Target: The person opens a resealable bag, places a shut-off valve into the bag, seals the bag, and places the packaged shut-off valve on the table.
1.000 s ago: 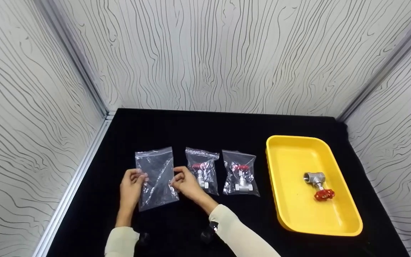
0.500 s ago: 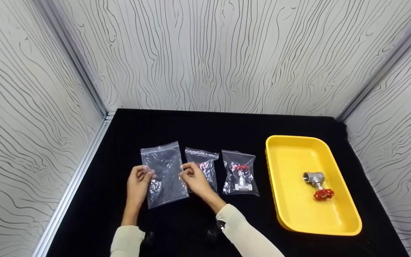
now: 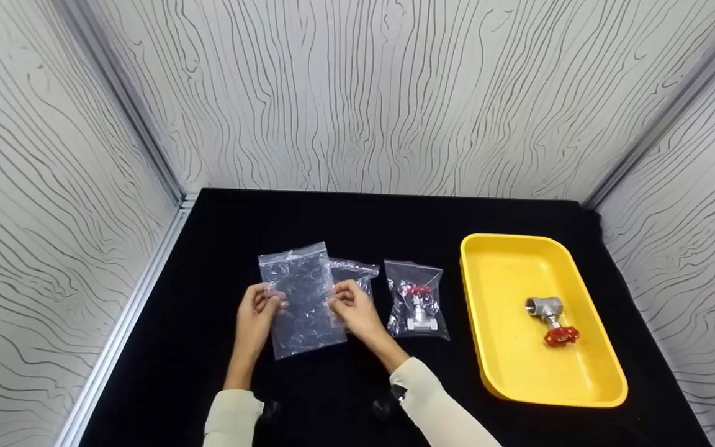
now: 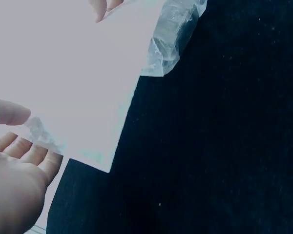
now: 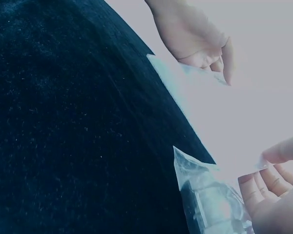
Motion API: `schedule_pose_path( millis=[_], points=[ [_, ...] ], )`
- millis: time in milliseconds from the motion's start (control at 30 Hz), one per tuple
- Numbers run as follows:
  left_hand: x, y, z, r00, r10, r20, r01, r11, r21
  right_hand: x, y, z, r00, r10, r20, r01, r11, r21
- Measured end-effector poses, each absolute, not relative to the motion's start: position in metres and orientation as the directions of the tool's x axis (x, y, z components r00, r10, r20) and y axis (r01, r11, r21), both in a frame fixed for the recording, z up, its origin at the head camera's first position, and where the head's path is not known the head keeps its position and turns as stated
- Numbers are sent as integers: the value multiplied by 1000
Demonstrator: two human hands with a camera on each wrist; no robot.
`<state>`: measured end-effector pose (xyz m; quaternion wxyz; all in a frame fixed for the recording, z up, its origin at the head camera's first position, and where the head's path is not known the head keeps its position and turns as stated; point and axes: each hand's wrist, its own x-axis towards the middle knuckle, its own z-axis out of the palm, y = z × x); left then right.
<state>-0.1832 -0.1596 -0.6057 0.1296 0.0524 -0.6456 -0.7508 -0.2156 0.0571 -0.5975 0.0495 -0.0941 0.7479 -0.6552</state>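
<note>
Both hands hold up a clear zip-lock bag by its two side edges, with its zip strip at the far end. The left hand pinches the left edge between thumb and fingers; the right hand pinches the right edge the same way. Nothing shows inside this bag, which looks washed out with glare in both wrist views. Partly hidden behind the right hand lies a second zip-lock bag. To its right rests a bagged valve with a red handwheel.
A yellow tray stands at the right, with a loose steel valve with a red handwheel lying in it. Black cloth covers the table. Wood-patterned panels wall the back and sides.
Both hands have carried the clear bag to the right and slightly away from the body, so it now overlaps the second bag. The bagged valve and the tray stay put.
</note>
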Motion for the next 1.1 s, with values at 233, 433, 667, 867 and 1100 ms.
schedule_pose_path(
  millis=[233, 433, 667, 867, 1100],
  points=[
    [-186, -150, -604, -971, -205, 122, 154, -152, 976, -212, 71, -598, -980, -191, 49, -65, 81, -995],
    [-187, -138, -604, -971, -187, 149, 170, -105, 980, -210, 85, -598, -983, -180, 46, -53, 36, -998],
    [-187, -128, -604, -977, -149, 150, 169, -123, 978, -208, 100, -594, -979, -195, 62, -74, 52, -996],
    [-189, -122, -603, -972, -104, 210, 217, -65, 974, -211, 111, -589, -982, -180, 56, -66, 53, -996],
    [-187, -118, -600, -981, -53, 185, 188, -47, 981, -209, 120, -582, -986, -141, 84, -88, 19, -996]
  ],
)
